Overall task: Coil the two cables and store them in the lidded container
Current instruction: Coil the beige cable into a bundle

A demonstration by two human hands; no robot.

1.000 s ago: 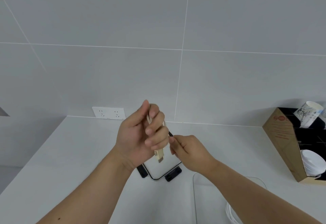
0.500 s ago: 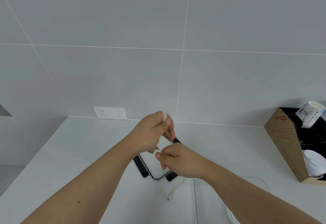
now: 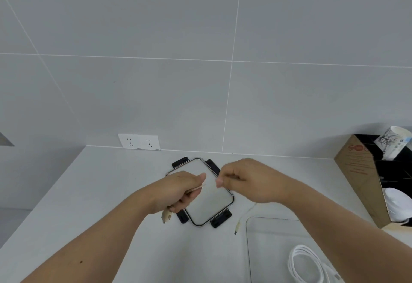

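- One white cable (image 3: 305, 262) already lies coiled in the clear container (image 3: 267, 238), just right of the lid (image 3: 207, 195) lying flat on the counter; that half looks done
- Your left hand (image 3: 178, 191) is closed on the beige cable (image 3: 166, 216); your right hand (image 3: 245, 180) pinches its strand above the lid; coiling, stowing and lidding remain
- Pale counter (image 3: 89, 193), grey tiled wall; a socket (image 3: 139, 141) behind the lid, a cardboard box (image 3: 356, 182) far right

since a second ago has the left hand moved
Yes. The left hand dropped down and left, from above the lid to its left edge.
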